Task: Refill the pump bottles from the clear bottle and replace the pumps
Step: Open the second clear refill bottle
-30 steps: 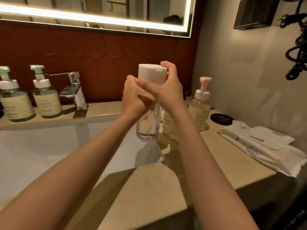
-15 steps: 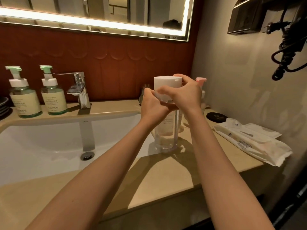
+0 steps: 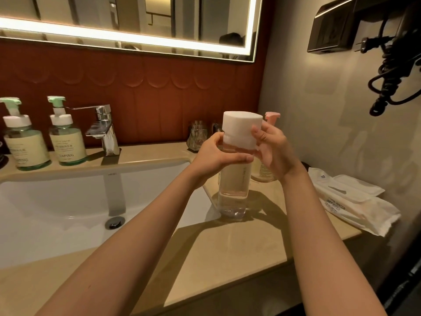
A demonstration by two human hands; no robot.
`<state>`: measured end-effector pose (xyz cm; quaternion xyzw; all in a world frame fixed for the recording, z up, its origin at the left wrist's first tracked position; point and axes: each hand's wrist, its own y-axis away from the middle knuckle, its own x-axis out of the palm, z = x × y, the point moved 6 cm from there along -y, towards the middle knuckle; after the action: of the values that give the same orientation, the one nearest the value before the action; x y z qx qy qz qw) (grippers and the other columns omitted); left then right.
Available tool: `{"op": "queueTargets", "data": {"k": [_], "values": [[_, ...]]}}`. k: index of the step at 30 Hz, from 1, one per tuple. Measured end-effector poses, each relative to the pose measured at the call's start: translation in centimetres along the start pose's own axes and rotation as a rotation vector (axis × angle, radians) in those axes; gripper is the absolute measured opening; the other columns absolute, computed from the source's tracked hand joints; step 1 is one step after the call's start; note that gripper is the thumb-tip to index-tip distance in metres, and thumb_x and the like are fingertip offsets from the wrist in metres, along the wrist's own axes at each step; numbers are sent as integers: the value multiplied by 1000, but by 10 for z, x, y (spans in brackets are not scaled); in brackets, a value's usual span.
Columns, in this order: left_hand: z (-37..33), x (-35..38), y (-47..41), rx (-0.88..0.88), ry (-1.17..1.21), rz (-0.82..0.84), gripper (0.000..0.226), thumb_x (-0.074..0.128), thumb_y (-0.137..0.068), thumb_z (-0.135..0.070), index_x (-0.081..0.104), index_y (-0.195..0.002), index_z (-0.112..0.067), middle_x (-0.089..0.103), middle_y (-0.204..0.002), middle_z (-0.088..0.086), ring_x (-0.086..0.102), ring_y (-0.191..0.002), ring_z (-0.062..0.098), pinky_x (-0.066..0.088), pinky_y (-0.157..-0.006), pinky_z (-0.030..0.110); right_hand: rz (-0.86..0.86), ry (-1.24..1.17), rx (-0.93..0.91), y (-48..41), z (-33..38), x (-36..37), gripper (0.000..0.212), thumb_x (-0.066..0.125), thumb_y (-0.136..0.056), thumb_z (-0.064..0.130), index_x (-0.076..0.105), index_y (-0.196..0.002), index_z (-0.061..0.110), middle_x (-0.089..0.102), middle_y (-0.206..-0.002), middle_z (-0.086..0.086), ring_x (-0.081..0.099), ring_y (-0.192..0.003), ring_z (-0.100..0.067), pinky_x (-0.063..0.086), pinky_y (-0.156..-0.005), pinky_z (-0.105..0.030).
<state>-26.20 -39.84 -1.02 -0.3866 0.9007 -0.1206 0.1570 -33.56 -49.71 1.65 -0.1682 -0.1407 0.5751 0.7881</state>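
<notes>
At the sink [image 3: 57,213], my hands now work lower than a second ago. The clear bottle [image 3: 233,190], which I held up in the air then, has come down onto the desk [image 3: 227,258] and stands upright at the sink's right rim. My left hand [image 3: 218,156] grips the bottle just under its white cap [image 3: 240,128], fingers curled round the front. My right hand [image 3: 273,151] has slipped off the cap's top, where a finger lay before, and now pinches the cap's right side with bent fingertips. The cap sits on, wide and flat-topped, more of it bare than earlier. Below my hands the bottle shows a pale panel with print too small to read, and its base is see-through and glassy. A pink pump bottle [image 3: 272,115] stands behind my right hand, right of the sink. Two green pump bottles [image 3: 67,140] stand at the sink's back left, pumps on.
</notes>
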Motion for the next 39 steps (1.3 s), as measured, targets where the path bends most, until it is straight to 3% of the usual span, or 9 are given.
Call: {"op": "queueTargets", "data": {"k": [2, 5, 10, 19, 25, 28, 30, 36, 39], "values": [[-1, 1, -1, 7, -23, 9, 70, 83, -63, -21, 49, -124, -15, 61, -114, 2, 60, -105, 16, 50, -93, 38, -35, -40, -3, 2, -2, 0, 25, 44, -93, 32, 55, -112, 20, 62, -105, 0, 59, -103, -19, 55, -82, -31], [-2, 5, -3, 17, -38, -1, 68, 83, -63, -22, 47, -120, -19, 60, -115, 2, 60, -105, 17, 50, -92, 38, -183, 48, -32, 4, -6, -7, 32, 27, -101, 29, 53, -118, 19, 59, -113, -4, 57, -111, -25, 50, -91, -41], [-4, 18, -4, 53, -47, -70, 66, 84, -64, -26, 45, -118, -19, 60, -110, -1, 61, -100, 14, 51, -84, 31, -221, 121, -74, 3, -7, -7, 97, 63, -58, 77, 42, -127, 13, 56, -118, -8, 62, -103, -20, 57, -76, -32], [-10, 39, -13, 81, -32, -141, 53, 78, -71, -11, 41, -108, -20, 52, -105, -4, 55, -102, 16, 52, -86, 33, -467, 285, -152, 4, -5, -20, 76, 77, -74, 19, 25, -129, 16, 41, -122, -3, 52, -100, -13, 55, -70, -19], [-5, 38, -13, 57, 73, 8, 66, 76, -72, -7, 38, -125, -16, 52, -108, -4, 56, -101, 13, 51, -72, 16, -351, 162, -133, 4, -10, -20, 83, 67, -59, 43, 41, -130, 10, 53, -114, -8, 59, -96, -15, 52, -64, -17], [-15, 36, -17, 54, 165, 120, 87, 74, -62, -13, 31, -138, -12, 53, -121, 10, 56, -107, 21, 53, -82, 25, -331, 173, -179, 5, -9, -19, 88, 62, -59, 49, 39, -134, 11, 48, -124, -16, 58, -100, -21, 51, -66, -18], [-26, 32, -19, 67, 187, 88, 87, 65, -56, -21, 36, -136, -7, 53, -119, 17, 55, -107, 29, 52, -84, 34, -368, 173, -213, 6, -6, -17, 91, 63, -60, 45, 29, -137, 11, 47, -119, -12, 57, -97, -17, 50, -64, -15], [-44, 28, -28, 45, 125, 77, 67, 58, -77, -15, 33, -139, -9, 50, -118, 8, 53, -93, 10, 47, -71, 19, -474, 155, -182, 8, -7, -23, 57, 57, -70, 37, 40, -119, 14, 52, -104, 5, 55, -100, -16, 48, -69, -18], [-45, 23, -30, 58, 113, 30, 76, 68, -74, -18, 34, -140, -8, 53, -119, 5, 56, -98, 13, 48, -72, 18, -442, 240, -161, 8, -9, -23, 73, 55, -68, 53, 46, -130, 15, 55, -118, -5, 56, -108, -19, 53, -80, -28]]}}
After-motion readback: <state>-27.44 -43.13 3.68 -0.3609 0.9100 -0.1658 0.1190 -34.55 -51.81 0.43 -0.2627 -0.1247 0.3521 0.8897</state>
